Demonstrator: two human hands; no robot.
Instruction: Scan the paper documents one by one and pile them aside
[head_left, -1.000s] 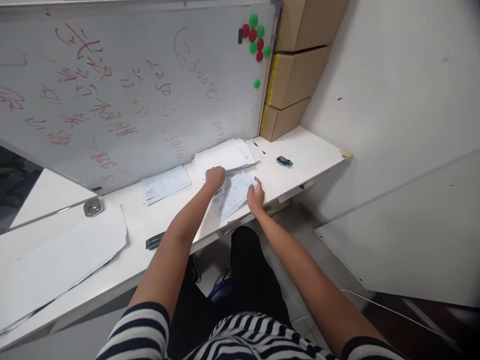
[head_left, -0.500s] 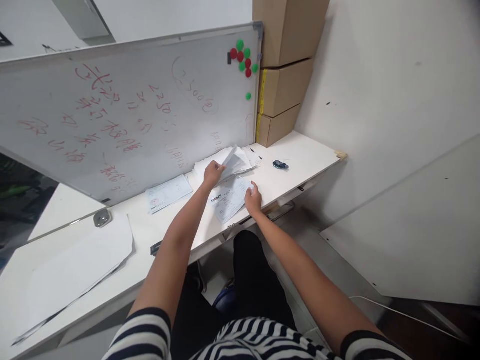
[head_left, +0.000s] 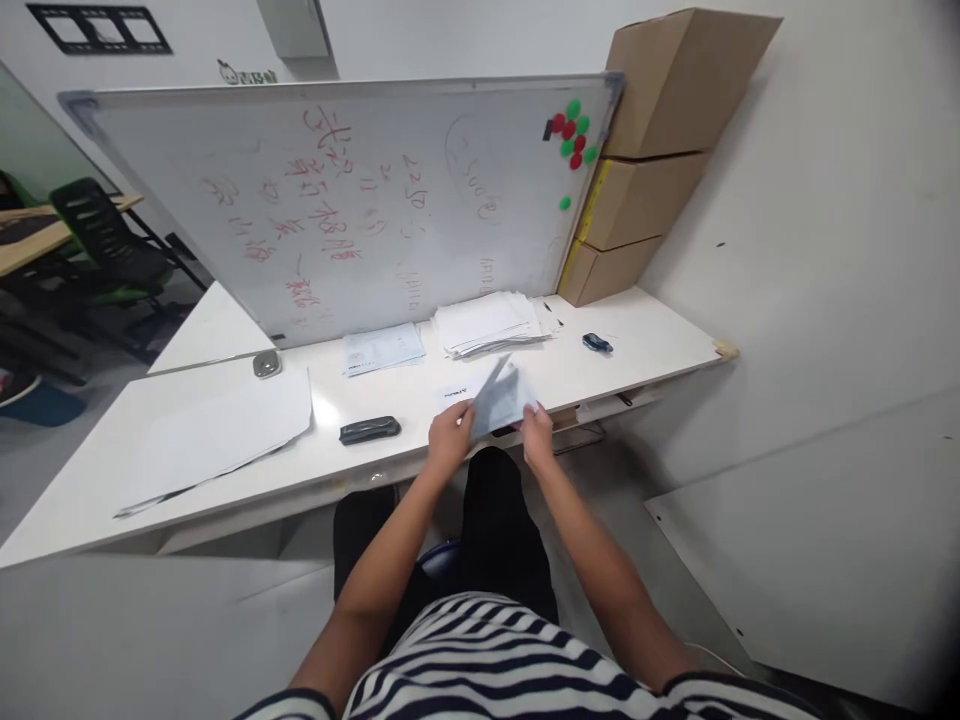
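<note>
My left hand (head_left: 450, 440) grips the left edge of some paper sheets (head_left: 501, 402), its thumb on top. On the opposite edge, my right hand (head_left: 537, 435) pinches the same sheets. They are held slightly tilted just above the desk's front edge, one of them standing up at an angle. Partly under them lies another printed sheet (head_left: 452, 394). Behind my hands is a thick pile of white papers (head_left: 491, 320). To its left rests a thinner stack of bluish printed forms (head_left: 384, 350).
A black oblong stapler-like object (head_left: 370, 430) lies left of my hands on the white desk (head_left: 420, 400). Large white sheets (head_left: 225, 440) and a grey rounded object (head_left: 267, 364) are farther left. A small dark object (head_left: 598, 343), a whiteboard (head_left: 420, 200) and stacked cardboard boxes (head_left: 645, 200) stand beyond.
My left hand has come down and back from the white pile toward my right hand, bringing paper. Both hands now hold sheets together near the front edge. The view has shifted left.
</note>
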